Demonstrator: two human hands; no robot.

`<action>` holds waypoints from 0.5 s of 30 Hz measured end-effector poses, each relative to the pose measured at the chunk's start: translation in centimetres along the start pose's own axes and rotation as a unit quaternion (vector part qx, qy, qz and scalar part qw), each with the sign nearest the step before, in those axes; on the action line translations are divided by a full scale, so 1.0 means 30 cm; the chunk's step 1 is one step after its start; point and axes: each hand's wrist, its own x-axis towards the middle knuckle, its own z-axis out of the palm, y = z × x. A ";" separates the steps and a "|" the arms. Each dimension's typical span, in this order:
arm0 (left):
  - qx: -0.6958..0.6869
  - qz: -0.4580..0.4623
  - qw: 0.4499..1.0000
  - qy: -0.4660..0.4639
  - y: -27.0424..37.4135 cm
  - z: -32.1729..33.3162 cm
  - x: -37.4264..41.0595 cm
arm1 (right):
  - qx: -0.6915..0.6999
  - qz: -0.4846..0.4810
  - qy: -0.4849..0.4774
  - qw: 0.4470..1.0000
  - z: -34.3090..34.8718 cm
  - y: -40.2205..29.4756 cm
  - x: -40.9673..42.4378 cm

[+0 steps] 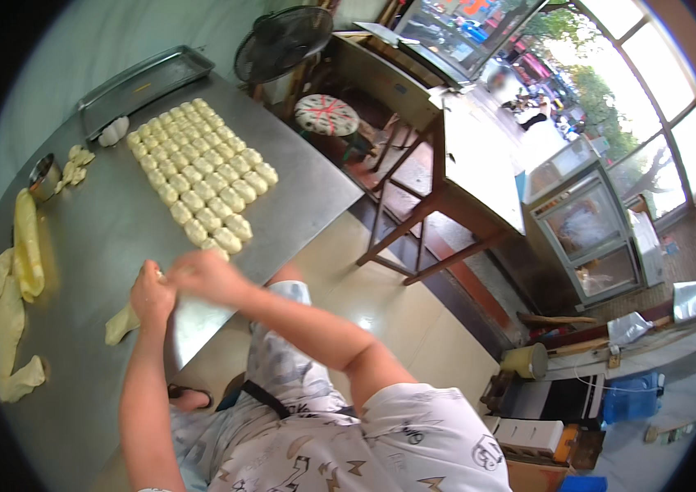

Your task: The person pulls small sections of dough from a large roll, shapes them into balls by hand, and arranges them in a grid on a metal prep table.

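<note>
My left hand (152,294) is closed around a strip of pale dough (121,325), whose loose end lies on the steel table (95,264). My right hand (207,278), blurred, is right beside the left one at the table's near edge. A bit of pale dough shows between the two hands, but what the right fingers hold is hidden. Just beyond them, small dough pieces (203,166) sit in close rows. Along the left side lie a glossy yellowish dough roll (28,246) and a long, folded piece of dough (3,320).
A metal tray (145,89) stands against the wall, with white rounded objects (114,131) beside it. Dough scraps (76,167) lie near a metal cup (45,177). Past the table are a fan (283,44), a round stool (327,115), a wooden table (477,160) and a glass-fronted cabinet (588,221).
</note>
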 end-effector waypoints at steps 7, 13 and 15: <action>0.150 0.072 0.986 0.000 -0.027 -0.146 -0.158 | -0.113 0.105 0.091 0.984 -0.448 0.395 -0.045; 0.168 0.076 0.983 0.011 -0.061 -0.115 -0.130 | -0.131 0.170 0.184 0.959 -0.473 0.467 0.104; 0.161 0.072 0.984 -0.007 -0.067 -0.107 -0.105 | -0.183 0.171 0.176 0.952 -0.418 0.511 0.127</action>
